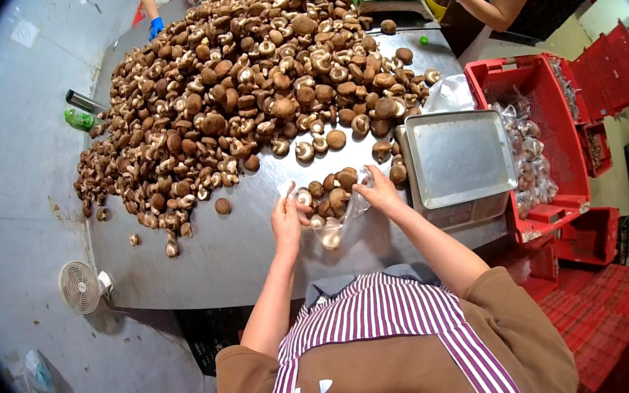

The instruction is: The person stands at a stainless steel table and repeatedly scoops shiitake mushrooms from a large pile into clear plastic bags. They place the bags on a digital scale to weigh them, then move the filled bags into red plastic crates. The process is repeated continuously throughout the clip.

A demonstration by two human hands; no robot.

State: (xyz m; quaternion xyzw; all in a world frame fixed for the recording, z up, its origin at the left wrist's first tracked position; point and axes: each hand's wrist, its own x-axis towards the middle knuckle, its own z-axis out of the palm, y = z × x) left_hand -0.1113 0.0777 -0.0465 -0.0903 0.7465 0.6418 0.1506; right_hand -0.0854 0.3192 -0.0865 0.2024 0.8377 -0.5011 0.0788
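Note:
A clear plastic bag (348, 230) filled with brown shiitake mushrooms (332, 196) lies at the table's near side, in front of me. My left hand (286, 220) grips the left edge of its mouth. At the opposite edge, my right hand (381, 190) pinches the plastic. The mouth is spread wide between the two, and a few pale stems show through the bottom. Just beyond both hands rises a big heap of loose shiitake mushrooms (240, 88) on the metal table (206, 267).
Right of my hands stands a weighing scale (461, 156) with a bare metal pan. Beyond it, a red crate (567, 168) holds several bagged mushrooms. A small fan (80, 287) sits at the left edge. Across the table are a person's blue-gloved hand (156, 28) and another person's arm (491, 9).

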